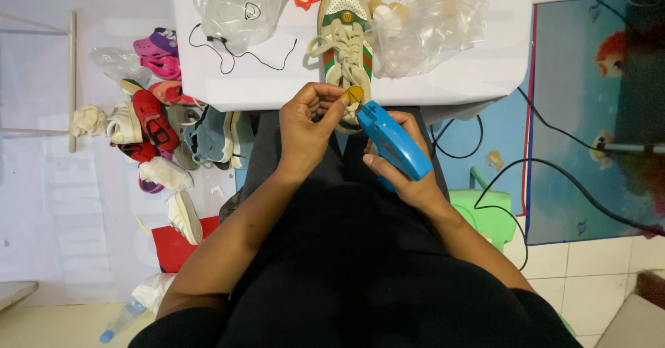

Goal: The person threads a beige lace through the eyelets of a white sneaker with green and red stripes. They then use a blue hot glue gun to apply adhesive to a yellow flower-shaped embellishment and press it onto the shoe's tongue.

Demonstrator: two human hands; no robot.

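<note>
My left hand (pixel 309 127) pinches a small round yellow tag (pixel 354 94) between thumb and fingers, right at the heel end of a cream sneaker (pixel 344 39) with green and red stripes and loose laces. The sneaker lies on a white table (pixel 277 77), toe pointing away from me. My right hand (pixel 405 171) grips a blue tool shaped like a gun (pixel 392 141), its tip touching the yellow tag. Both hands sit over my lap at the table's near edge.
A clear plastic bag (pixel 239 5) and a bag of yellow round pieces (pixel 429 22) lie on the table with a loose black cord (pixel 235 53). A pile of small shoes (pixel 156 123) lies on the floor at left. A green stool (pixel 488 213) and black cables (pixel 575 188) are at right.
</note>
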